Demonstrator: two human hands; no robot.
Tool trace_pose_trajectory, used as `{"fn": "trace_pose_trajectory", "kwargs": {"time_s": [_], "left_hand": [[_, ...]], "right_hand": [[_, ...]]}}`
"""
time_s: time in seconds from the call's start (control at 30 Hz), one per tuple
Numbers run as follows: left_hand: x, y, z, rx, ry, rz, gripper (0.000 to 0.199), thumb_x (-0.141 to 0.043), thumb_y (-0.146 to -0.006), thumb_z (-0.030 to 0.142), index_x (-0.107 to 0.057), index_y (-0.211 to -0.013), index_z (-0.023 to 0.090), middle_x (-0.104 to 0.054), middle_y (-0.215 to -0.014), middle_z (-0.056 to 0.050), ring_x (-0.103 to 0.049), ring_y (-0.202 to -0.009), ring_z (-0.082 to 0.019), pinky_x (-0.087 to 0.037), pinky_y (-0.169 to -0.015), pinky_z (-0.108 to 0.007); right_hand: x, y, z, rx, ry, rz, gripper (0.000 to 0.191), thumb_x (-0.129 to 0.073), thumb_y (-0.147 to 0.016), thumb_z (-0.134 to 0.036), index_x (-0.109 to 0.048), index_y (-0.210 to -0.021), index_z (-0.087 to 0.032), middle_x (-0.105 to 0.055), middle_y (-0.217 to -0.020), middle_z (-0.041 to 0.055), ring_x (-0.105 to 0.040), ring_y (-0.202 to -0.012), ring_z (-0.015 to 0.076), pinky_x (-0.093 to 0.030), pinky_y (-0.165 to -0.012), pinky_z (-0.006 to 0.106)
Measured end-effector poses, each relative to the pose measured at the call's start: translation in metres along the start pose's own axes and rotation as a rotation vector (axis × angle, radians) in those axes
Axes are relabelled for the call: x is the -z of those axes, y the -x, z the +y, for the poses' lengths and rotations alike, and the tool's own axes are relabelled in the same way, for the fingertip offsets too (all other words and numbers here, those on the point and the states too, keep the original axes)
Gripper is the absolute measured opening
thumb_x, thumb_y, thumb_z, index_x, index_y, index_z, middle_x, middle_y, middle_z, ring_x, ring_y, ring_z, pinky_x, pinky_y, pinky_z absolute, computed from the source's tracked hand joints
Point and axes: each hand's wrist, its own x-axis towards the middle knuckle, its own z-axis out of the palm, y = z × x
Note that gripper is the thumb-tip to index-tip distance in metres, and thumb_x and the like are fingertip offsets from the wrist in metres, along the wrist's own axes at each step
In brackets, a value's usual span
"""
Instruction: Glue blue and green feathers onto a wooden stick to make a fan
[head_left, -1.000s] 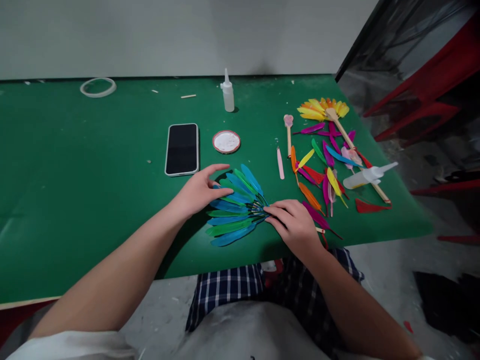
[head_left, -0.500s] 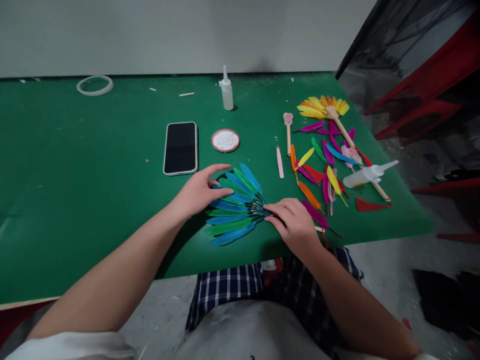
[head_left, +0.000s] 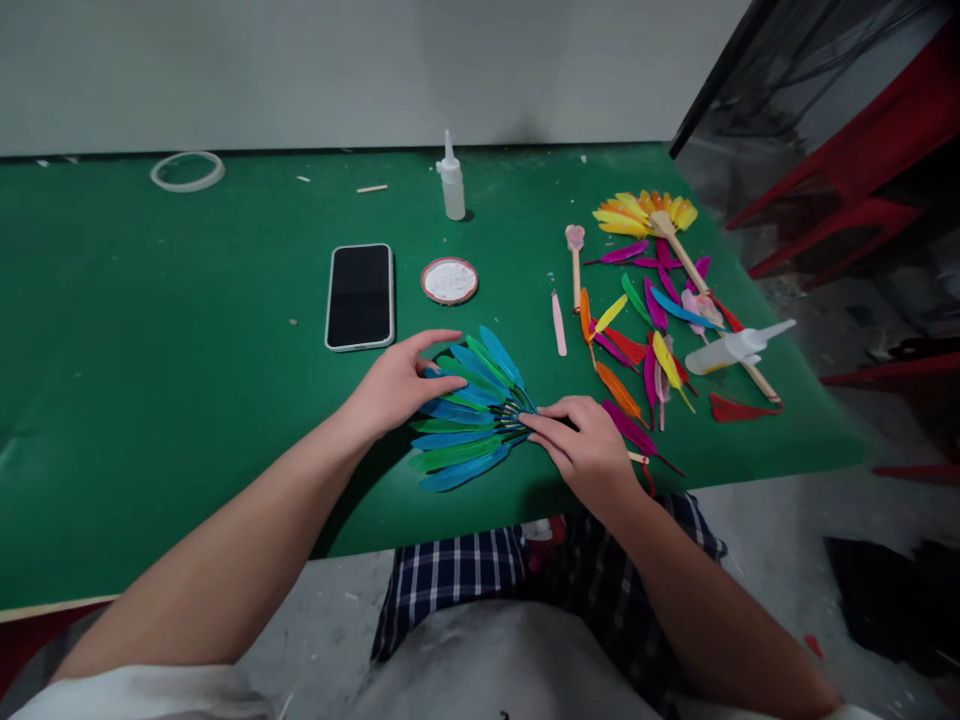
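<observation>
phone (head_left: 360,297): screen dark | whitish ring (head_left: 184,188): near wall (head_left: 300,70) | red chair (head_left: 877,140): right

Blue-green feathers (head_left: 457,455): quill tips hidden by right hand (head_left: 585,445); red chair (head_left: 885,130) blurred, cut off.

There's one camera here, worn on the person's head; it looks forward and down past the chest, with the checked trousers (head_left: 454,580) and forearms (head_left: 240,540) coming in from below; the middle of the view falls on the blue and green feathers (head_left: 459,457), the left hand (head_left: 397,382) and right hand (head_left: 591,452) quite near the lens; beyond them, I can see it covers the green table (head_left: 225,310) as far as the pale wall (head_left: 337,75), while its right side takes in red chairs (head_left: 855,150) and floor (head_left: 772,520).
</observation>
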Motion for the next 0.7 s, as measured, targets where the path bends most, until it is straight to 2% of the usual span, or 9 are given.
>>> {"fn": "trace_pose_trajectory", "kwargs": {"time_s": [0.3, 0.43, 0.57, 0.7], "left_hand": [[0.0, 0.001, 0.001, -0.004, 0.008, -0.006, 0.058, -0.065, -0.065, 0.034, -0.047, -0.118, 0.024, -0.044, -0.054, 0.005, -0.039, -0.047, -0.008, -0.029, -0.044, -0.018], [0.008, 0.003, 0.003, 0.033, 0.03, -0.022, 0.061, -0.06, -0.068, 0.043, -0.04, -0.123, 0.024, -0.05, -0.059, 0.003, -0.044, -0.05, -0.009, -0.033, -0.045, -0.019], [0.016, 0.006, 0.004, 0.089, 0.026, -0.125, 0.067, -0.061, -0.067, 0.045, -0.036, -0.126, 0.025, -0.043, -0.053, 0.005, -0.046, -0.051, -0.011, -0.036, -0.046, -0.019], [0.015, 0.007, 0.002, 0.021, -0.067, -0.163, 0.069, -0.064, -0.065, 0.04, -0.035, -0.127, 0.026, -0.034, -0.049, 0.007, -0.035, -0.044, -0.008, -0.026, -0.041, -0.018]], "right_hand": [[0.0, 0.0, 0.0, 0.027, 0.038, 0.01, 0.019, -0.054, -0.078, -0.02, -0.067, -0.091, -0.021, -0.061, -0.079, 0.007, -0.052, -0.079, 0.0175, -0.044, -0.066, 0.03], [0.005, 0.0, -0.002, 0.022, 0.015, -0.058, 0.024, -0.054, -0.077, -0.023, -0.063, -0.099, -0.02, -0.059, -0.093, 0.0086, -0.05, -0.089, 0.0203, -0.044, -0.075, 0.035], [0.007, -0.003, -0.005, 0.047, 0.0, -0.105, 0.028, -0.051, -0.078, -0.025, -0.06, -0.104, -0.021, -0.054, -0.109, 0.0089, -0.045, -0.103, 0.0229, -0.04, -0.086, 0.039], [0.004, -0.008, -0.006, 0.067, 0.016, -0.164, 0.027, -0.049, -0.079, -0.028, -0.061, -0.102, -0.022, -0.054, -0.11, 0.0085, -0.042, -0.108, 0.024, -0.039, -0.088, 0.041]]}}
